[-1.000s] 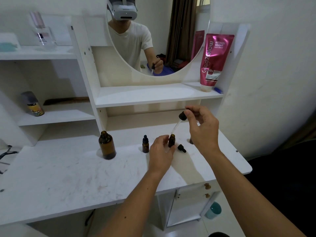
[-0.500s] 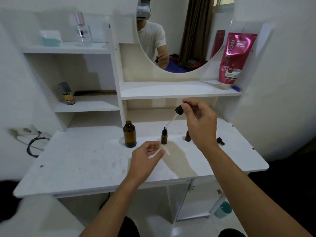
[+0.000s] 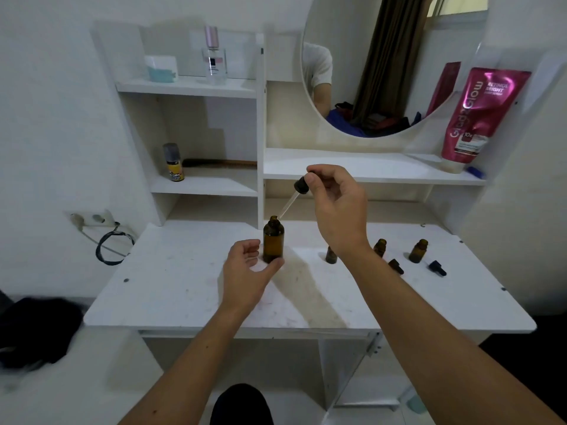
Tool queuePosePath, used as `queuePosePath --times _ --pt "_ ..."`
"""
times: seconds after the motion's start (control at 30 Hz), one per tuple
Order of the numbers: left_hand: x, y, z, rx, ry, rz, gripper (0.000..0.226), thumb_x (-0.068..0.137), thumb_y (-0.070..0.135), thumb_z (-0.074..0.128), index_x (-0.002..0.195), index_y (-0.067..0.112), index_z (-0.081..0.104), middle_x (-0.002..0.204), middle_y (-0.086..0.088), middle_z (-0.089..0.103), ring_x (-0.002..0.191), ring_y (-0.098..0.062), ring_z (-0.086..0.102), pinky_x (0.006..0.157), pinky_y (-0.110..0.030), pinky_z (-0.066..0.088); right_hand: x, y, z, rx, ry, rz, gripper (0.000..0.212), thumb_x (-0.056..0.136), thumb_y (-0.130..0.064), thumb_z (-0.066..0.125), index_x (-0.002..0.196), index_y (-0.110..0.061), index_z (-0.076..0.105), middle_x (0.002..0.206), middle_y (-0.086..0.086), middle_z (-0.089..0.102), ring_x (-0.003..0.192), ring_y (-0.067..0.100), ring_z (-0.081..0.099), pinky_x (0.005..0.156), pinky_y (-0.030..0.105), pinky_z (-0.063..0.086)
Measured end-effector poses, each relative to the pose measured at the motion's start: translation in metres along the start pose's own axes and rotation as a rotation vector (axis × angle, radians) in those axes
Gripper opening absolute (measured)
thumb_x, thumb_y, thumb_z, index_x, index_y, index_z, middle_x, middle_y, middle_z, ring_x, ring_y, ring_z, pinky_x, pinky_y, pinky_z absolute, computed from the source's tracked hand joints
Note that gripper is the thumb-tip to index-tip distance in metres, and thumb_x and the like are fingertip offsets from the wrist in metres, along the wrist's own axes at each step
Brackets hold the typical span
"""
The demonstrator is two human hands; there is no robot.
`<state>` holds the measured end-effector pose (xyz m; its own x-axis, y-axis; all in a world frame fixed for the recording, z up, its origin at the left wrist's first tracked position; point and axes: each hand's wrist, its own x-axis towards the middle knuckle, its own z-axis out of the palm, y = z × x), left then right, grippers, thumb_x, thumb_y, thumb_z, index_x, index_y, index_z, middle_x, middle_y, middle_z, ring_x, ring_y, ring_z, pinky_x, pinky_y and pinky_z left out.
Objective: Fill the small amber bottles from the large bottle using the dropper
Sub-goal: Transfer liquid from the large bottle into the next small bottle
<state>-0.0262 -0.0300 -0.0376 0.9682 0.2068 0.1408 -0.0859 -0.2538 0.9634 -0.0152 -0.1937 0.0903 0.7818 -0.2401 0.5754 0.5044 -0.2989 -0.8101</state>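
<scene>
The large amber bottle [image 3: 273, 242] stands uncapped on the white vanity top [image 3: 184, 289]. My left hand [image 3: 245, 271] cups its lower part, fingers on its left side and thumb against the base. My right hand [image 3: 334, 210] pinches the black bulb of the dropper [image 3: 299, 187]. The glass tip slants down to the large bottle's mouth. Three small amber bottles stand to the right: one [image 3: 330, 255] partly behind my right wrist, one [image 3: 379, 247] and one [image 3: 418, 250]. Two black caps [image 3: 395, 266] [image 3: 437, 267] lie beside them.
A pink tube [image 3: 481, 118] leans on the shelf under the round mirror [image 3: 383, 65]. The left shelves hold a small spray can [image 3: 174, 162], a comb [image 3: 221, 163] and a perfume bottle [image 3: 214, 56]. A wall socket with a black cable [image 3: 106, 240] is at the left.
My left hand let go of the small bottle and moved left to the large bottle. My right hand carried the dropper from the small bottle to the large bottle's mouth.
</scene>
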Motion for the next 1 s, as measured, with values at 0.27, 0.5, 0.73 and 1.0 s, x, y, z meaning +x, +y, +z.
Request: queuePosePath --times 0.27,0.5,0.73,1.0 --pt "0.017 -0.005 0.007 0.026 -0.042 0.008 0.060 0.083 0.033 0.087 0.133 0.021 0.058 0.126 0.007 0.066 0.111 -0.013 0.064 0.095 -0.022 0.052 0.006 0.009 0.018 -0.068 -0.062 -0.040 0.016 0.100 -0.015 0.069 0.115 -0.012 0.073 0.107 -0.004 0.074 0.099 0.003 0.070 0.090 0.015 0.055" --pt "0.019 -0.007 0.008 -0.004 -0.042 0.030 0.045 0.085 0.023 0.085 0.122 0.025 0.060 0.116 0.009 0.068 0.106 -0.010 0.065 0.095 -0.019 0.053 0.006 0.022 0.030 -0.117 -0.124 -0.044 0.014 0.100 -0.014 0.069 0.113 -0.012 0.074 0.106 -0.002 0.075 0.098 0.005 0.070 0.089 0.015 0.055" --pt "0.020 -0.012 0.009 0.003 -0.024 0.055 0.046 0.085 0.022 0.086 0.125 0.022 0.061 0.117 0.009 0.070 0.105 -0.007 0.066 0.090 -0.013 0.052 0.000 0.041 0.040 -0.217 -0.208 -0.039 0.012 0.100 -0.016 0.070 0.111 -0.016 0.075 0.103 -0.002 0.076 0.094 0.007 0.071 0.088 0.016 0.056" --pt "0.022 -0.014 0.010 0.026 -0.025 0.061 0.048 0.085 0.027 0.085 0.126 0.023 0.061 0.118 0.010 0.069 0.107 -0.008 0.066 0.097 -0.021 0.054 -0.013 0.056 0.039 -0.250 -0.256 -0.018 0.017 0.099 -0.017 0.070 0.116 -0.016 0.074 0.100 -0.010 0.072 0.092 -0.004 0.066 0.083 0.006 0.050"
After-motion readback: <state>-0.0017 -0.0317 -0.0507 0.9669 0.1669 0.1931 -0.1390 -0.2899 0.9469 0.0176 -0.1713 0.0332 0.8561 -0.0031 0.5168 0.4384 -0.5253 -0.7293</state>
